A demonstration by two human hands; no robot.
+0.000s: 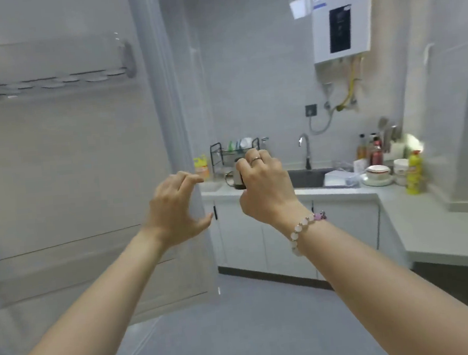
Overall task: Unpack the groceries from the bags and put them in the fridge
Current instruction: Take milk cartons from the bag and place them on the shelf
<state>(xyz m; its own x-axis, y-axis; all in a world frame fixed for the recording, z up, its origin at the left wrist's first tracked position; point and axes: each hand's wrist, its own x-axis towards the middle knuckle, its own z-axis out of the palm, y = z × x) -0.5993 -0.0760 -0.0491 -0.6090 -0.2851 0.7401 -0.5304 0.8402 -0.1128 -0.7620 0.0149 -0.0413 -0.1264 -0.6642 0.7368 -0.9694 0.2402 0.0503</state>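
Risk one: fridge door (70,163) wide open at left, swung out into the floor space, just beside left hand (177,207). Easy to knock with a forearm on turning, jolting the door shelf (49,80).

Left hand loosely clawed, thumb apart from fingers, holding nothing. Right hand (264,186) seen from the back, fingers curled in, ring showing. Palm side hidden, so cannot tell whether holding anything small.

No groceries or bags in view, probably off frame, so nothing at hand to load. Judged stage: between items, with cold spilling out of the open fridge.

Bracelet (302,228) loose at right wrist, liable to snag on a bag handle. Counter (428,217) ahead crowded with a yellow bottle (415,172) and bowls (377,174), open to a sweep from a swinging bag.
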